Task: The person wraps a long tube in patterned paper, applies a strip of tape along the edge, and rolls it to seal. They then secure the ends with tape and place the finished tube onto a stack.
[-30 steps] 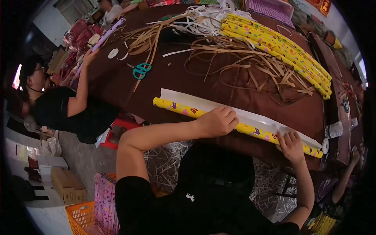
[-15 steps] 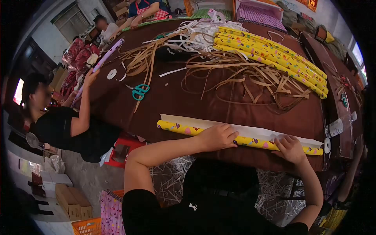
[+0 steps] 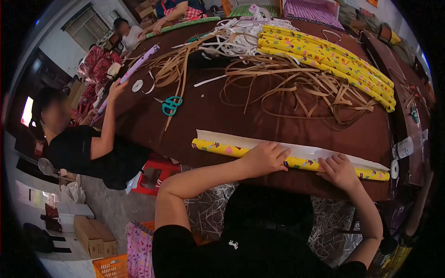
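Observation:
A roll of yellow patterned wrapping paper [image 3: 222, 147] lies along the near edge of the brown-covered table, its loose white-backed flap [image 3: 320, 153] standing up on the far side. My left hand [image 3: 268, 158] is curled over the roll near its middle. Further right, my right hand [image 3: 339, 170] presses on the same roll with fingers bent over it. Both thumbs are mostly hidden. Beside the roll's right end is a small roll of white tape [image 3: 394, 169].
Several finished yellow rolls [image 3: 329, 62] lie at the back right, by tangled brown strips [image 3: 296, 78] and white strips [image 3: 245, 41]. Teal scissors [image 3: 171, 105] sit left of centre. A plastic bottle [image 3: 409, 144] is at the right edge. A co-worker at left holds a purple roll [image 3: 139, 65].
My right hand has slid a little left along the roll, closer to my left hand. The whole view has shifted slightly. The co-worker's purple roll has tilted lower.

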Demonstrator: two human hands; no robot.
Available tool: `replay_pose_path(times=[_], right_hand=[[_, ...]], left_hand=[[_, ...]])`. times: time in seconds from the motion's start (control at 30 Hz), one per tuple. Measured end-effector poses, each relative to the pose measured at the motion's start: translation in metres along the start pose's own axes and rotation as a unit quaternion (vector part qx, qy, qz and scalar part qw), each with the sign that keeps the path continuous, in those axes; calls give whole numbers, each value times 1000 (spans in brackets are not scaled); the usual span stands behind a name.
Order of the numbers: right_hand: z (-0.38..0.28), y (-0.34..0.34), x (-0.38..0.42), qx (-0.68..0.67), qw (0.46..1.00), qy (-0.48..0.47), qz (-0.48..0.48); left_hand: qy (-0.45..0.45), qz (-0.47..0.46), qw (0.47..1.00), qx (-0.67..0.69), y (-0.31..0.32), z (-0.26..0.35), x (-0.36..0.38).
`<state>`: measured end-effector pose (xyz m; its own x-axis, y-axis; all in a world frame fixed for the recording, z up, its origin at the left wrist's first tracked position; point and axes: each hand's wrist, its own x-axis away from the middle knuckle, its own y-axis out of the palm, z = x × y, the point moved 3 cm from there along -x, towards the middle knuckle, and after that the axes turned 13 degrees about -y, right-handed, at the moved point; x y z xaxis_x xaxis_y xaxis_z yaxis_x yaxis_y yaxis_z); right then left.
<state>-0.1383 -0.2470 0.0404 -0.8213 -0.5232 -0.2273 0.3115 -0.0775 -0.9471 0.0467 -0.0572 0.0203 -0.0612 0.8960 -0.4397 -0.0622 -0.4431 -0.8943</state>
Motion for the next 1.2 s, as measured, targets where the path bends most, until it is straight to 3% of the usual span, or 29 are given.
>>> replay_pose_path(times=[0.13, 0.3, 0.33, 0.83, 1.03, 1.2], right_hand=[[0, 2, 1, 6, 1000, -2, -3], [2, -1, -1, 1, 1000, 3, -18], [4, -1, -1, -4, 1000, 1, -16], [6, -11, -8, -6, 997, 12, -78], [9, 9, -4, -23, 998, 33, -40], [12, 1, -9, -36, 998, 22, -35]], left_hand=[[-93, 26, 995, -31, -4, 20, 6], [-108, 50, 990, 69, 1, 11, 11], [-111, 10, 990, 83, 1, 10, 9], [-52, 6, 992, 116, -3, -2, -2], [-34, 18, 997, 67, -2, -7, -2], [-146, 20, 989, -14, -29, -28, 25]])
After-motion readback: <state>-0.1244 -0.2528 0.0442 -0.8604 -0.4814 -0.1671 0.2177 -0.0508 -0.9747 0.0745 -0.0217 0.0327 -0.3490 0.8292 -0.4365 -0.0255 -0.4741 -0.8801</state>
